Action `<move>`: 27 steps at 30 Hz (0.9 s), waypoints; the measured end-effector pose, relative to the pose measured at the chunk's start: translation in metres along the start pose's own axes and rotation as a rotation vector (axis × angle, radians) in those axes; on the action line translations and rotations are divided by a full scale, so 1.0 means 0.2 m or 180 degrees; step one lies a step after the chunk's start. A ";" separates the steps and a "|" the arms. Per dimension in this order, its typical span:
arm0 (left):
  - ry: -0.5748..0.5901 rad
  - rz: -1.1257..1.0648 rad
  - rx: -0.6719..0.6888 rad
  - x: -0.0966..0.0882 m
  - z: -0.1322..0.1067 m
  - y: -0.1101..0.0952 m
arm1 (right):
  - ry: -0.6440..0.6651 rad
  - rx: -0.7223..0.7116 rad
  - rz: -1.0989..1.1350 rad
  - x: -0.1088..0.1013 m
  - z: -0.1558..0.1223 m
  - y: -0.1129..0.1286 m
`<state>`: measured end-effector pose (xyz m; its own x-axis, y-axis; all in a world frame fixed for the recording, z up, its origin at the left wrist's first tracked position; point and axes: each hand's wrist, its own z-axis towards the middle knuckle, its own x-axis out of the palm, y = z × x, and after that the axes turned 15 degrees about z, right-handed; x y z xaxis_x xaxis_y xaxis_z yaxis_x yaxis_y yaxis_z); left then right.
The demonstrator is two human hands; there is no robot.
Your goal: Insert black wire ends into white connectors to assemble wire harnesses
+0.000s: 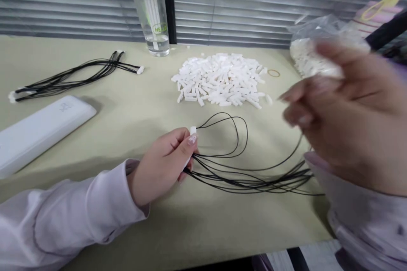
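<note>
My left hand (165, 165) rests on the table, fingers pinched round a small white connector (193, 130) at the end of a bundle of thin black wires (248, 173). The wires loop and trail to the right across the table. My right hand (346, 110) is raised close to the camera at the right, blurred by motion, fingers partly curled and loosely apart; nothing shows in it. A heap of small white connectors (221, 78) lies beyond the wires.
A finished black wire bundle (73, 74) lies at the far left beside a white flat case (38, 129). A clear water bottle (151, 12) stands by the blinds. A plastic bag of white connectors (310, 48) and a rubber band (274, 73) lie at the right.
</note>
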<state>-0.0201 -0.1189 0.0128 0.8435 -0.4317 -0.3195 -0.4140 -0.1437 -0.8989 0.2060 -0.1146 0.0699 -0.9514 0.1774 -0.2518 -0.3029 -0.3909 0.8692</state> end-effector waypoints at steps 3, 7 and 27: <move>0.0039 -0.0071 0.0016 0.00 0.00 0.01 | 0.0549 0.0027 -0.0436 0.12 -0.06 0.01; 0.0119 -0.0082 -0.0012 -0.01 0.00 0.00 | 0.1015 -0.0297 -0.0993 0.19 -0.10 0.02; 0.0183 -0.0019 -0.0190 -0.01 -0.01 -0.01 | 0.1443 -0.0621 -0.1025 0.19 -0.10 0.00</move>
<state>-0.0220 -0.1199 0.0162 0.8257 -0.4809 -0.2948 -0.4301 -0.1986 -0.8806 0.1691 -0.1256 0.0531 -0.7257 -0.0722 -0.6842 -0.5443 -0.5480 0.6352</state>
